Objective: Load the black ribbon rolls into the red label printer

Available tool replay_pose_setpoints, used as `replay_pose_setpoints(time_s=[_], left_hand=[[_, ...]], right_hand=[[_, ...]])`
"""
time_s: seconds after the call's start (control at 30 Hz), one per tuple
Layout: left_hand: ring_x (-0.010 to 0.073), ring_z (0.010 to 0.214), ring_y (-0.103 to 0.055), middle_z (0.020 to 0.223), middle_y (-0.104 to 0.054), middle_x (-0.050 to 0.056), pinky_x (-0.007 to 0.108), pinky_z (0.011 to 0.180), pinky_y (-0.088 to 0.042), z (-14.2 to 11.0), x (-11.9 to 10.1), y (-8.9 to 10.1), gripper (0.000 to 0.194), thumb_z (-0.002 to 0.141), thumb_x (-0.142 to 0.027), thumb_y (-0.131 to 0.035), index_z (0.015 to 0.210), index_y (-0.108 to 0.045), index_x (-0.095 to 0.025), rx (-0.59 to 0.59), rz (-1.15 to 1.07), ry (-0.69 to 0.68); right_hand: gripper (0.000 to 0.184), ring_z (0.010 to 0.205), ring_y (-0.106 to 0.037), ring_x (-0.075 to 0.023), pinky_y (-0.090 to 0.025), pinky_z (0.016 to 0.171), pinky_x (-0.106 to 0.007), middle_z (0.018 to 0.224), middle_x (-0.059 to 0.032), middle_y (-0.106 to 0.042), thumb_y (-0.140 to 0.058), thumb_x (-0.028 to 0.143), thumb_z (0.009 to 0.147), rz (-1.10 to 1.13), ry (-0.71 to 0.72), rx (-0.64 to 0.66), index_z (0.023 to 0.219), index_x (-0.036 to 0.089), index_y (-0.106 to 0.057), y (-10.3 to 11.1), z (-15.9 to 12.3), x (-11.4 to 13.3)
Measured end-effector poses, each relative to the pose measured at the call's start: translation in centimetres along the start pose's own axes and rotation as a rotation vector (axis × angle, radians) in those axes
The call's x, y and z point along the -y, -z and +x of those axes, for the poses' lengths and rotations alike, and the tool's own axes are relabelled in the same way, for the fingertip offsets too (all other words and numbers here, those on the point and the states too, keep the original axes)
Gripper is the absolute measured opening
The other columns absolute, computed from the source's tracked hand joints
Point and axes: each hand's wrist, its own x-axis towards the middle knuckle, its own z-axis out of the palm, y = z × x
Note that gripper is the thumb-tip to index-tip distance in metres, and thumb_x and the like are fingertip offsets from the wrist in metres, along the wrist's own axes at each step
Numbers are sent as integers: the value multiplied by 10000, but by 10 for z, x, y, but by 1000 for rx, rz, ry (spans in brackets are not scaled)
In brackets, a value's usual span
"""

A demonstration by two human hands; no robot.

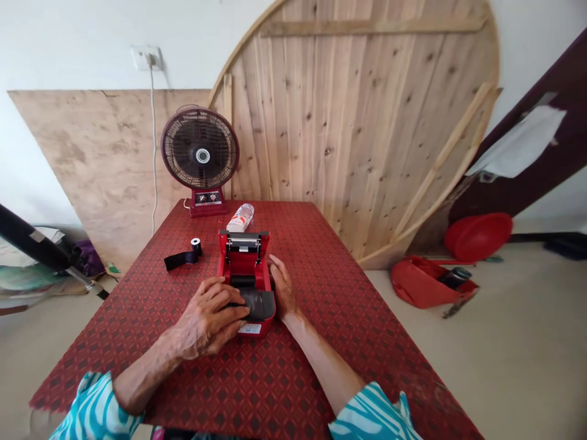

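Note:
A red and black desktop machine that looks like a label printer (266, 305) stands on the table with its hinged top (245, 239) raised, showing a roller and metal parts inside. My left hand (206, 318) reaches over its near left part, fingers stretched out on a dark sheet or cover (254, 299). Whether the fingertips pinch this dark piece is hard to see. Along the machine's right side lies my right hand (283, 287), fingers extended against or close to the red wall. Left of the machine, a roll of black ribbon (196, 246) stands with its loose end trailing over the tabletop.
A patterned red cloth covers the table (330, 342). Toward its far edge are a fan (200, 156) and a plastic bottle (241, 218) on its side. A large round wooden board (348, 122) leans on the wall. Right, on the floor, sits a red bag (415, 284).

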Motion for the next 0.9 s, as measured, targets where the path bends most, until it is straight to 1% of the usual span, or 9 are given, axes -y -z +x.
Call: replay_pose_setpoints(time_s=[0.13, 0.27, 0.4, 0.47, 0.57, 0.63, 0.7, 0.83, 0.9], left_hand=[[200, 987, -613, 963, -693, 59, 416, 990, -391, -4, 1, -2, 240, 846, -181, -549, 1063, -648, -208, -25, 30, -41], [200, 987, -611, 960, -691, 55, 410, 978, -397, -7, 2, -3, 249, 844, -181, -552, 1071, -645, -221, -36, 31, -41], [199, 998, -596, 974, -685, 57, 415, 990, -385, -10, 5, -7, 264, 838, -176, -566, 1086, -646, -218, -41, 11, -29], [200, 998, -591, 983, -683, 56, 426, 1004, -373, -13, 6, -10, 268, 839, -186, -568, 1092, -647, -225, -46, 14, -32], [203, 1009, -585, 1001, -678, 54, 433, 1015, -362, -15, 8, -11, 278, 844, -195, -566, 1104, -649, -241, -39, 5, -38], [215, 1019, -578, 1005, -670, 59, 438, 1004, -372, -17, 10, -10, 272, 844, -241, -586, 1106, -655, -244, -47, -60, -12], [225, 1022, -573, 1028, -654, 71, 432, 968, -405, -17, 13, -9, 274, 866, -309, -569, 1117, -655, -242, -98, -174, 115], [229, 1079, -562, 1173, -600, 89, 409, 938, -450, -16, 23, -13, 326, 912, -370, -495, 1182, -606, -225, -303, -449, 696], [246, 1090, -574, 1264, -570, 103, 415, 924, -473, -14, 28, -20, 434, 868, -407, -557, 1253, -545, -207, -325, -651, 920]], right_hand=[[567, 1075, -618, -217, -463, 954, -418, 1233, -76, -635, -497, 605, 810, 36, 70, -10, 1249, 247, -519, -6, 35, 9], [552, 1045, -630, -215, -471, 925, -402, 1167, -53, -676, -412, 658, 831, 8, 100, 123, 1146, 244, -596, -10, 54, 21], [522, 1106, -590, -218, -429, 975, -393, 1137, -45, -672, -358, 635, 866, -79, 172, 134, 886, 230, -687, -2, 32, 31], [437, 1174, -542, -222, -376, 1033, -383, 1175, -43, -635, -442, 573, 862, -176, 244, 129, 778, 232, -702, 3, 14, 35], [306, 1194, -514, -241, -375, 1032, -393, 1210, -50, -589, -577, 505, 803, -228, 224, 110, 738, 233, -701, 7, -8, 37], [254, 1204, -501, -242, -372, 1039, -407, 1229, -52, -566, -601, 471, 789, -220, 210, 96, 767, 240, -702, 7, -15, 35], [217, 1214, -492, -237, -369, 1047, -420, 1233, -52, -562, -599, 441, 790, -203, 207, 88, 822, 252, -703, 6, -17, 32], [228, 1213, -496, -231, -381, 1046, -436, 1235, -53, -572, -600, 390, 778, -152, 188, 71, 951, 269, -685, 4, -15, 27], [251, 1217, -497, -229, -368, 1064, -442, 1245, -54, -571, -599, 373, 774, -136, 169, 73, 988, 266, -674, 5, -14, 27]])
